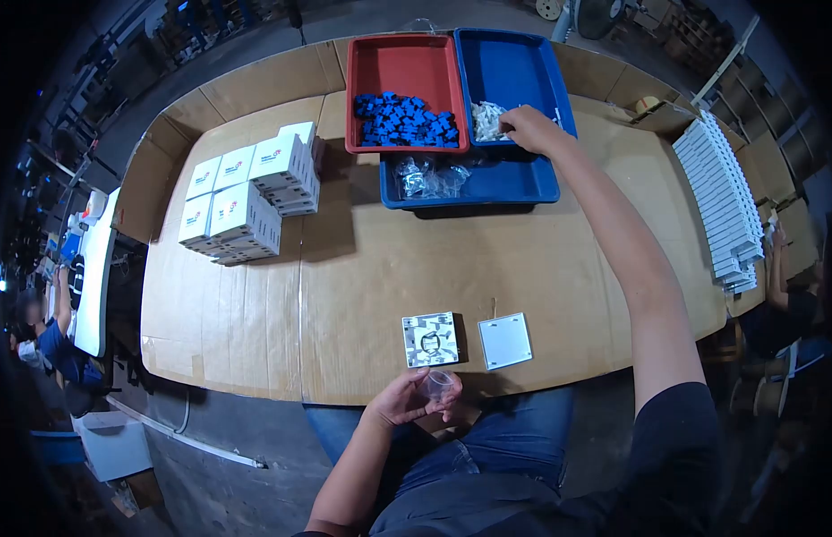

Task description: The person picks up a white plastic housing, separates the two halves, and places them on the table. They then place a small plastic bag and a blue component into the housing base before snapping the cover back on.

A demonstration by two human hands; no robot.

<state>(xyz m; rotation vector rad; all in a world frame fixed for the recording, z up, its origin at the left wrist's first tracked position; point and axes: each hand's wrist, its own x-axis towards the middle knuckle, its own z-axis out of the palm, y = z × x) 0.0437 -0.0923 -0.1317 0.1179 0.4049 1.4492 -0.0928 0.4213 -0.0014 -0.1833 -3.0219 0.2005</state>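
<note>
My left hand (411, 399) holds a small clear plastic cup (436, 385) at the table's front edge. Just beyond it lies a square box with a grey-and-white patterned inside (429, 340) and a dark ring shape in its middle. To its right is a flat white square lid (505, 341). My right hand (526, 128) reaches into the blue tray (510, 67) at the back, its fingers closed at a pile of small white pieces (487, 120). Whatever the fingertips hold is too small to make out.
A red tray (402, 67) holds blue pieces (405, 122); a lower blue tray (514, 183) holds clear bags (431, 178). White boxes (241, 210) are stacked at the left, and a long row of white parts (718, 201) stands right. Other people work at both sides.
</note>
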